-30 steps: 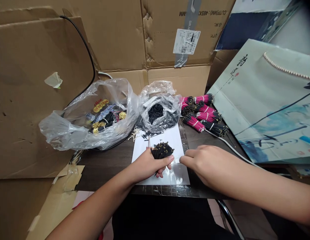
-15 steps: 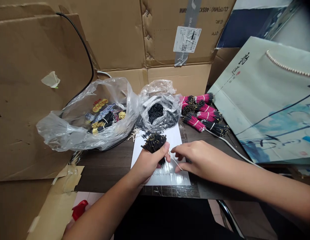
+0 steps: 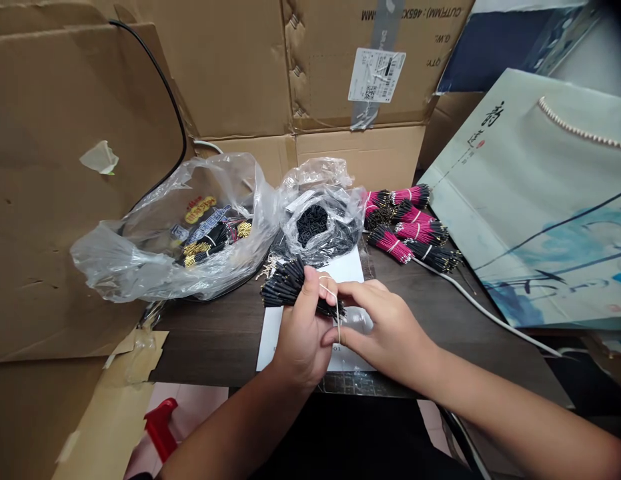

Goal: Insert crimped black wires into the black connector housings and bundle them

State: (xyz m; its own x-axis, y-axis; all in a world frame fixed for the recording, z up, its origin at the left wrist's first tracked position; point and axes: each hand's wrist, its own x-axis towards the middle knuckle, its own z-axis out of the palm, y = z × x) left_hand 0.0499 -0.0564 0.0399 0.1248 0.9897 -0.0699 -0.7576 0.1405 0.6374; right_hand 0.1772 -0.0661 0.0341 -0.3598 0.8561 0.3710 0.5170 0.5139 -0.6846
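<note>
**Black wire bundle under binding above sheet on desk**

The left hand [image 3: 303, 340] is closed around a black wire bundle [image 3: 290, 287], held above a white printed sheet [image 3: 270, 340] on the dark desk [image 3: 465, 353]. The right hand [image 3: 385, 327] is pinched on a pale thread [image 3: 337, 313] looped around the bundle. Judged step: binding the bundle; the next move appears to call for drawing the loop tight and securing it. Bound pink-sleeved wire bundles [image 3: 405, 233] lie to the right. The cardboard carton [image 3: 230, 67] reads "CUT(MM): 465X", "G.W." and "QTY", upside down. Its barcode label [image 3: 377, 75] is too small to read. Only "01" is legible on the sheet
</note>
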